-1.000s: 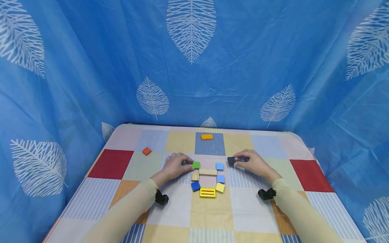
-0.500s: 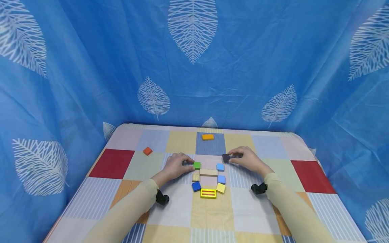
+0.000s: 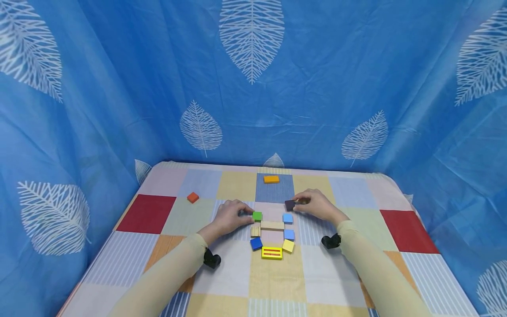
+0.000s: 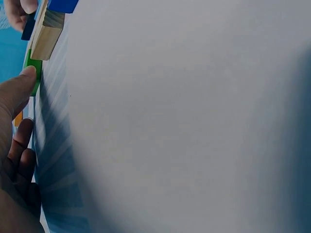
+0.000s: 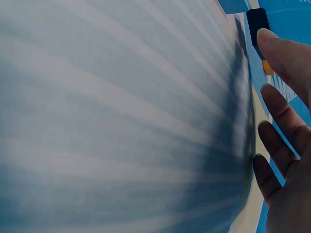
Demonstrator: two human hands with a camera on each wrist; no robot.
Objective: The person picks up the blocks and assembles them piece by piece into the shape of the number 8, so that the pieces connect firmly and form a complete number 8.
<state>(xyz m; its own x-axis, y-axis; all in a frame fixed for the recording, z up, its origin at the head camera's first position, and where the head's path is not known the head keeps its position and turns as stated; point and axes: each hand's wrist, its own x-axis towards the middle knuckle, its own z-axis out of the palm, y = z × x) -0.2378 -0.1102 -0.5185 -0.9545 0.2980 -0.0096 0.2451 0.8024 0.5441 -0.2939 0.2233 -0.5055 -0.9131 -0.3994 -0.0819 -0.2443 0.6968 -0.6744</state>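
Note:
My left hand [image 3: 229, 218] pinches a green block [image 3: 257, 216] at the upper left of a small ring of blocks on the tablecloth. In the left wrist view the thumb lies against that green block [image 4: 35, 73]. A black block [image 3: 290, 205] is between the thumb and fingers of my right hand [image 3: 320, 206], just behind a light blue block [image 3: 287, 218]. The right wrist view shows the thumb on the black block [image 5: 258, 24]; its other fingers are spread. Whether the black block touches the cloth I cannot tell.
The ring also has a long wooden block [image 3: 272, 226], a striped wooden one [image 3: 255, 231], a dark blue one [image 3: 256, 244], a yellow one with red stripes [image 3: 271, 253], a pale yellow one [image 3: 288, 246] and another blue one [image 3: 289, 234]. Farther off lie orange [image 3: 271, 179] and red-orange [image 3: 192, 197] blocks.
My right hand has carried the black block leftward and slightly back, to behind the light blue block. The left hand has stayed at the green block.

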